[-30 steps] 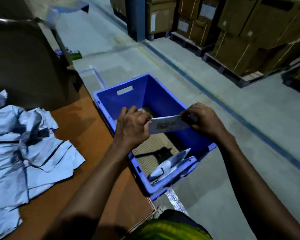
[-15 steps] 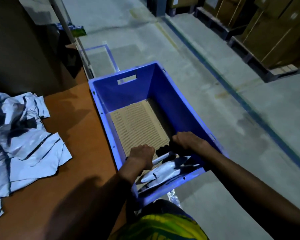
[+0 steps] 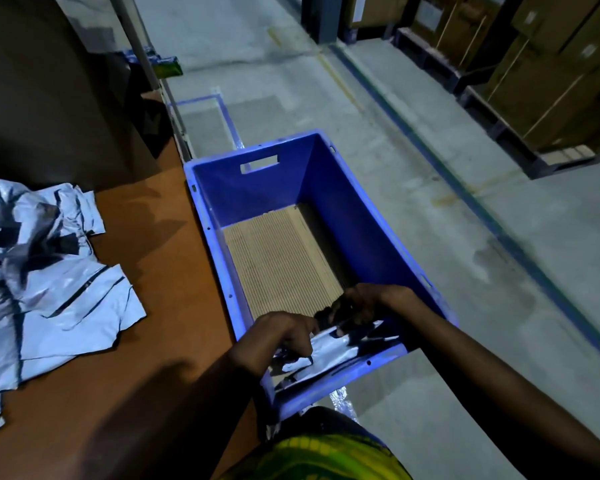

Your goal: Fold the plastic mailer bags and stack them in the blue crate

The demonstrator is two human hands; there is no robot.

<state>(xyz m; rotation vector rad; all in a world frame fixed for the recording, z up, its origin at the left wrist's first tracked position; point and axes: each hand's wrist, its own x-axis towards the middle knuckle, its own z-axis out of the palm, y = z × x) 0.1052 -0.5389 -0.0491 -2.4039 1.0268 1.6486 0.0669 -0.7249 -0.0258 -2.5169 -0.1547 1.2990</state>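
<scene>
The blue crate [image 3: 343, 202] stands on the floor beside the brown table [image 3: 160, 271], with ribbed cardboard lining its bottom. At its near end lie folded white mailer bags [image 3: 329, 351]. My left hand [image 3: 284, 336] and my right hand [image 3: 364, 303] are both down inside the crate's near end, fingers bent on the top folded bag; whether they still hold it is unclear in the dim light. A pile of unfolded white mailer bags [image 3: 45, 278] lies on the table at the left.
A large dark cardboard sheet [image 3: 49, 91] stands at the table's back left. Pallets of brown cartons [image 3: 534, 64] line the far right, past blue floor lines. A metal post [image 3: 142, 53] rises behind the table. The crate's far half holds only cardboard.
A second ago both hands held a folded bag above the crate. They have since lowered it onto the folded bags at the crate's near end.
</scene>
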